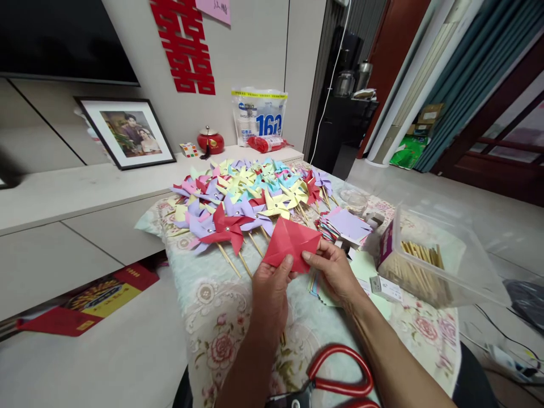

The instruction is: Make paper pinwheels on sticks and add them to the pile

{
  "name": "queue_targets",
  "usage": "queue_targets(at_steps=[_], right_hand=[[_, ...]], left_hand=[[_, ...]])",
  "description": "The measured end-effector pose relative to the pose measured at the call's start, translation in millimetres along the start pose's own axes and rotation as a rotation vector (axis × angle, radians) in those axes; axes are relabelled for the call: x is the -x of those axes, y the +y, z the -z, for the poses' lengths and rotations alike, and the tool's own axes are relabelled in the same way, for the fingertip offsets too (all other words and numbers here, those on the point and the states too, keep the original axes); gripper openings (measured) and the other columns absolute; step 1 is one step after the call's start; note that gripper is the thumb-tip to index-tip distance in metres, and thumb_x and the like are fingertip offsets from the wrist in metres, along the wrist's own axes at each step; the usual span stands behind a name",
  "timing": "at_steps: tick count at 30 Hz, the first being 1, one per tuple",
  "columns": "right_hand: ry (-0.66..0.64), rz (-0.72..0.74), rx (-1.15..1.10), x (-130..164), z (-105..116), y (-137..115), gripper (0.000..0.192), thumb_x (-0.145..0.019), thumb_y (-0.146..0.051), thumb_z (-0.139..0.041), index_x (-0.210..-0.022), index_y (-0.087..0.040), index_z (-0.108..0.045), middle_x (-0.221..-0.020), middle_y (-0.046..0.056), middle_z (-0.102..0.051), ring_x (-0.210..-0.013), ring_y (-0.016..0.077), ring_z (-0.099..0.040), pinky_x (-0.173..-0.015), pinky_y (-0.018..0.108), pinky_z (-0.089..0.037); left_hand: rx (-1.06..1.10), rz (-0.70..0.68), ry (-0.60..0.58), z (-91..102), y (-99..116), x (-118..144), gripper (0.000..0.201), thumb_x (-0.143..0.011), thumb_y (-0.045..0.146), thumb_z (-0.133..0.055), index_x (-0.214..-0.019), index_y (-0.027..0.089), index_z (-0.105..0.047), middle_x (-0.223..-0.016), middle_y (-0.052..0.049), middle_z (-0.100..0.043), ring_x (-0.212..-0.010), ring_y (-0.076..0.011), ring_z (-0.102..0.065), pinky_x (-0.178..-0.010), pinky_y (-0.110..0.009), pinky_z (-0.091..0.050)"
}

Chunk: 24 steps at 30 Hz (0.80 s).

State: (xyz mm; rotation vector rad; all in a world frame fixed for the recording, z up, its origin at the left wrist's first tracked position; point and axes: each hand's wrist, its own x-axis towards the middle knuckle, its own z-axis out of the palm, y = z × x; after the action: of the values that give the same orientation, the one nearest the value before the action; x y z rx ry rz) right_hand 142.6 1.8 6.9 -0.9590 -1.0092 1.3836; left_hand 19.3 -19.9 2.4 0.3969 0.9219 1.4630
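Observation:
A square of red paper [292,243] with crease lines is held up over the table between both hands. My left hand [274,289] pinches its lower left edge, thumb on top. My right hand [334,269] grips the lower right edge, its thumb also on the paper. Just beyond lies a large group of paper pinwheels on sticks, a red pinwheel [228,229] nearest. Red-handled scissors [340,371] rest near my lap, partly out of view. Right of the hands are a stack of coloured paper squares [346,224] and a small white box [386,289].
A clear plastic bin [459,272] holding wooden sticks [419,255] stands at the table's right. Behind the flowered tablecloth [221,334], a white cabinet [85,195] carries a framed photo [127,133], a red pot [210,141] and a plastic bag [259,119].

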Motion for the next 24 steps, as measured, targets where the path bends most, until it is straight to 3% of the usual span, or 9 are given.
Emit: queue_targets(at_steps=[4, 6, 8, 12, 16, 19, 24], right_hand=[[0.182, 0.23, 0.199, -1.7, 7.4, -4.2, 0.021, -0.073, -0.039, -0.081, -0.081, -0.023, -0.068, -0.08, 0.001, -0.07, -0.072, 0.0192, -0.06, -0.07, 0.032, -0.048], [0.261, 0.357, 0.408, 0.1, 10.3, -6.0, 0.015, -0.079, -0.036, -0.075, -0.082, -0.024, -0.067, -0.081, 0.002, -0.069, -0.073, 0.0197, -0.06, -0.071, 0.032, -0.047], [0.295, 0.508, 0.658, 2.3, 11.6, -6.0, 0.008, -0.085, -0.031, -0.07, -0.082, -0.024, -0.067, -0.078, 0.002, -0.067, -0.071, 0.0193, -0.059, -0.071, 0.033, -0.047], [0.126, 0.732, 0.948, 5.1, 10.0, -1.9, 0.01, -0.092, -0.02, -0.059, -0.092, -0.024, -0.068, -0.084, 0.005, -0.07, -0.079, 0.0218, -0.063, -0.074, 0.035, -0.048], [-0.057, 0.82, 1.075, 6.3, 5.8, 1.2, 0.015, -0.093, -0.016, -0.056, -0.095, -0.023, -0.068, -0.085, 0.006, -0.07, -0.084, 0.023, -0.061, -0.077, 0.039, -0.046], [-0.143, 0.851, 1.135, 8.1, 2.1, 0.4, 0.016, -0.093, -0.012, -0.054, -0.095, -0.02, -0.068, -0.086, 0.007, -0.068, -0.083, 0.0225, -0.058, -0.075, 0.039, -0.042], [-0.268, 0.854, 1.13, 11.1, -1.9, -2.5, 0.024, -0.088, -0.004, -0.053, -0.097, -0.021, -0.068, -0.09, 0.005, -0.069, -0.086, 0.0217, -0.056, -0.077, 0.039, -0.038]], left_hand=[[-0.181, -0.118, 0.175, 7.9, -4.7, -3.2, 0.048, -0.058, 0.027, -0.088, -0.097, 0.016, -0.062, -0.084, -0.002, -0.067, -0.068, -0.014, -0.063, -0.061, -0.026, -0.051], [-0.262, -0.176, 0.163, 9.3, -6.0, -2.9, 0.042, -0.063, 0.029, -0.086, -0.096, 0.016, -0.063, -0.079, -0.001, -0.066, -0.067, -0.0142, -0.063, -0.061, -0.026, -0.05], [-0.3, -0.185, 0.067, 8.2, -6.9, -0.7, 0.037, -0.069, 0.032, -0.082, -0.097, 0.014, -0.067, -0.082, -0.005, -0.069, -0.072, -0.0159, -0.065, -0.066, -0.028, -0.051], [-0.163, -0.109, -0.15, 0.8, -7.1, 6.1, 0.041, -0.075, 0.039, -0.079, -0.106, 0.016, -0.07, -0.105, -0.01, -0.074, -0.095, -0.0219, -0.069, -0.084, -0.033, -0.053], [-0.006, -0.037, -0.26, -7.1, -0.9, 11.4, 0.03, -0.077, 0.044, -0.077, -0.089, 0.017, -0.072, -0.091, -0.007, -0.075, -0.096, -0.0244, -0.07, -0.09, -0.035, -0.053], [0.066, -0.01, -0.215, -8.2, 4.4, 11.8, 0.025, -0.073, 0.037, -0.081, -0.089, 0.019, -0.072, -0.091, -0.006, -0.076, -0.096, -0.0255, -0.071, -0.089, -0.035, -0.054], [0.069, -0.012, -0.041, 0.6, 4.3, 6.6, 0.025, -0.071, 0.029, -0.081, -0.093, 0.021, -0.073, -0.095, -0.004, -0.077, -0.093, -0.0235, -0.072, -0.081, -0.032, -0.055]])
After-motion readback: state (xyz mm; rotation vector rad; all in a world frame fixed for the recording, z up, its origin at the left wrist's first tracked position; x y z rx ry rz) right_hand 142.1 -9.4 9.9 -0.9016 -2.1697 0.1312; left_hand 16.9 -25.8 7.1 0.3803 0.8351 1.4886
